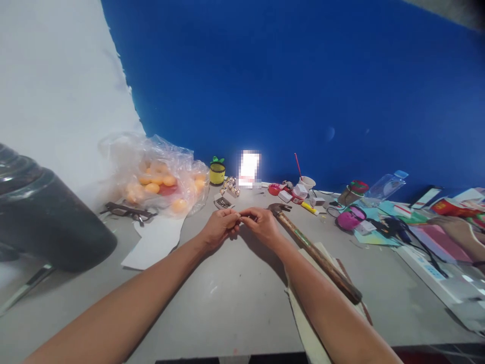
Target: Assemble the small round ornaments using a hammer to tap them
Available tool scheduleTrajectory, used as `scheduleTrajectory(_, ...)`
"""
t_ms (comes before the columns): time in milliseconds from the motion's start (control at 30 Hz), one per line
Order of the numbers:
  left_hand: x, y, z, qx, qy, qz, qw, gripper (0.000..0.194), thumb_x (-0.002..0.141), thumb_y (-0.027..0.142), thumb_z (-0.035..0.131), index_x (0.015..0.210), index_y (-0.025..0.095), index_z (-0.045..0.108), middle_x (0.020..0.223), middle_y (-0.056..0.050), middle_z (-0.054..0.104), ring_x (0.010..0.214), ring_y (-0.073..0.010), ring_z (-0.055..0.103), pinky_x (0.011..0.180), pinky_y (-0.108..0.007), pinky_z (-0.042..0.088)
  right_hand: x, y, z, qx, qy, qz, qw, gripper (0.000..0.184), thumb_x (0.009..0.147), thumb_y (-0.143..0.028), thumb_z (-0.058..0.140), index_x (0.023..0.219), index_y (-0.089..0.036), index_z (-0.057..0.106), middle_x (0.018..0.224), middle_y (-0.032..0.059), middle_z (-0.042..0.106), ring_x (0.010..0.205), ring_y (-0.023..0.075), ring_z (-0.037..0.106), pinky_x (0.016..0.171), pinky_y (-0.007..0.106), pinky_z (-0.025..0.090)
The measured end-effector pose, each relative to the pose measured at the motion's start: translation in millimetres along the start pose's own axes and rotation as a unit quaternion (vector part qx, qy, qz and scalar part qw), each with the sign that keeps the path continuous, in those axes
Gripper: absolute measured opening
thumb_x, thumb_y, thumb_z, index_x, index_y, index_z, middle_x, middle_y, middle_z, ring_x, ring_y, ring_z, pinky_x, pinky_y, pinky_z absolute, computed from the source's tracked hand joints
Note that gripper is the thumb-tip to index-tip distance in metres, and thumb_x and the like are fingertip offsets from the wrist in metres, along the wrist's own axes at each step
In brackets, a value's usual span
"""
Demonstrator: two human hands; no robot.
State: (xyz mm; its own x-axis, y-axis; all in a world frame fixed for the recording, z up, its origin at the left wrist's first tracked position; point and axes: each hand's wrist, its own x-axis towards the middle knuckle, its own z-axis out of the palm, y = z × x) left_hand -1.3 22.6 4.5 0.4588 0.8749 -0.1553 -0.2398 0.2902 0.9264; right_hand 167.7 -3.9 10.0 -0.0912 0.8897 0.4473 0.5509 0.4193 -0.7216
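Note:
My left hand (222,228) and my right hand (262,225) meet above the middle of the table, fingertips pinched together. Whatever lies between the fingers is too small to make out. Just beyond my left hand is a small open box (224,202) with dark little pieces in it. Behind that sits a cluster of shiny, gold-coloured round pieces (230,188). A claw hammer (316,253) with a worn wooden handle rests to the right of my right hand, its head pointing away. Part of it lies over a pale flat board or cloth (303,318), partly hidden by my right forearm.
On the left stand a large dark bottle (56,217), a plastic bag of orange fruit (159,182), glasses (127,211) and white paper (155,242). A yellow pot (217,173) and a white cup (306,183) are at the back. Rightward lie a pink pouch (350,218) and a power strip (428,273).

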Motion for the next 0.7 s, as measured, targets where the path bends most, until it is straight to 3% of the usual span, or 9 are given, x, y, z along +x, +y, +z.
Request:
scheduleTrajectory(233,-0.9,1.1,-0.1,-0.003,0.002,0.002,1.000,0.021,0.065,0.027,0.078,0.071,0.015,0.062,0.056,0.000,0.060,0.047,-0.0087,0.052,0.045,-0.020,0.042,-0.5,-5.1,1.3,0.050,0.007,0.032,0.998,0.015,0.083,-0.028,0.071,0.087,-0.020,0.083,0.081,0.0031,0.080,0.071,0.0167,0.067,0.069,0.027,0.049)
scheduleTrajectory(367,-3.9,3.8,1.4,-0.024,-0.001,0.015,1.000,0.025,0.071,0.035,0.076,0.076,0.013,0.064,0.061,-0.001,0.060,0.050,-0.0099,0.054,0.046,-0.021,0.041,1.1,-4.7,0.8,0.118,0.017,0.085,0.989,0.018,0.079,-0.034,0.074,0.082,-0.018,0.081,0.073,0.0030,0.076,0.063,0.0158,0.063,0.061,0.027,0.048)
scheduleTrajectory(500,-3.2,2.1,1.2,-0.068,-0.012,0.026,0.997,0.029,0.065,0.026,0.072,0.090,0.015,0.063,0.067,0.000,0.063,0.052,-0.0110,0.057,0.048,-0.022,0.043,4.3,2.0,-2.7,0.194,0.043,0.169,0.965,0.021,0.071,-0.036,0.079,0.082,-0.019,0.077,0.060,-0.0009,0.067,0.053,0.0141,0.058,0.053,0.027,0.045)
scheduleTrajectory(600,-0.3,-2.0,1.4,-0.067,0.008,0.023,0.997,0.044,0.056,0.014,0.072,0.098,0.017,0.060,0.072,0.002,0.064,0.054,-0.0103,0.059,0.052,-0.023,0.047,6.6,6.6,-6.3,0.265,0.050,0.215,0.939,0.024,0.065,-0.034,0.082,0.083,-0.019,0.073,0.054,-0.0041,0.062,0.047,0.0120,0.053,0.049,0.026,0.042)
scheduleTrajectory(700,-0.5,-4.3,3.6,-0.039,0.035,0.039,0.998,0.052,0.058,0.017,0.079,0.105,0.018,0.058,0.084,0.001,0.066,0.060,-0.0130,0.065,0.053,-0.026,0.052,7.8,7.9,-8.5,0.336,0.054,0.235,0.910,0.029,0.060,-0.031,0.085,0.083,-0.019,0.071,0.054,-0.0051,0.061,0.046,0.0105,0.051,0.048,0.024,0.041)
